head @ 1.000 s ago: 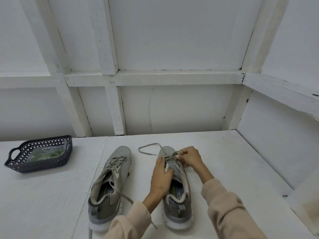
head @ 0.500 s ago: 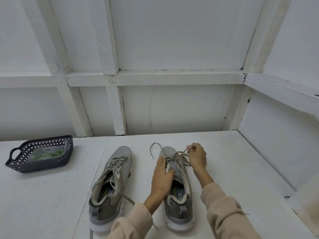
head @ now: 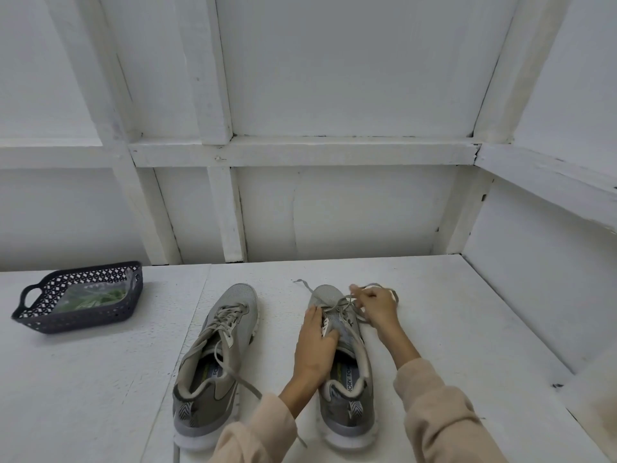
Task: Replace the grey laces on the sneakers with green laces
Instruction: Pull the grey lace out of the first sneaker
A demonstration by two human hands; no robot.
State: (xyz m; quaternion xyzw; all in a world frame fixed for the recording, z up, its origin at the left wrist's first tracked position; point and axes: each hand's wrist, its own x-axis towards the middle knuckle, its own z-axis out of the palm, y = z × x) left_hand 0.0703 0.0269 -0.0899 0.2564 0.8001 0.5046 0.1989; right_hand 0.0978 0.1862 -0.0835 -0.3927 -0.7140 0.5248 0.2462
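The right hand (head: 375,304) pinches the grey lace (head: 337,304) with curled fingers. Over the last second it has moved from the sneaker's (head: 347,419) tongue out past the toe, drawing a slack loop with it. The left hand (head: 315,349) stays flat, fingers straight, pressing that sneaker to the worktop (head: 450,329). I judge the upper eyelets are coming free while the lower rows are still threaded. The other sneaker (head: 217,362) is untied but laced. The green laces (head: 93,297) wait in the basket (head: 76,317), blurred inside a clear bag. The fingertips' exact hold is hidden.
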